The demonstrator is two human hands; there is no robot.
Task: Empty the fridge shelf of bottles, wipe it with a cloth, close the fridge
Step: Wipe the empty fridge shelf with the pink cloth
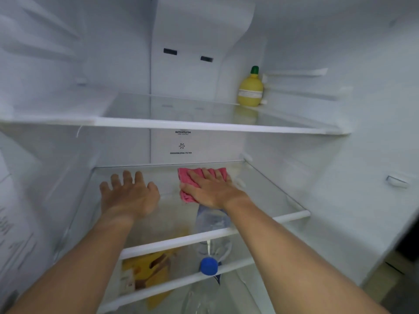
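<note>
Both my arms reach into the open fridge. My right hand (210,189) lies flat on a pink cloth (188,177), pressing it onto the middle glass shelf (272,191) near the back. My left hand (129,193) hovers or rests over the left part of the same shelf, fingers spread, holding nothing. No bottle stands on this shelf. A clear plastic bottle with a blue cap (209,257) stands below it, seen through the glass. A yellow lemon-shaped bottle with a green cap (250,89) stands on the upper shelf at the back right.
A yellow package (147,273) lies on the lower level beside the blue-capped bottle. The upper glass shelf (181,123) runs across above my hands. White fridge walls close in on both sides; a bit of floor shows at the far right.
</note>
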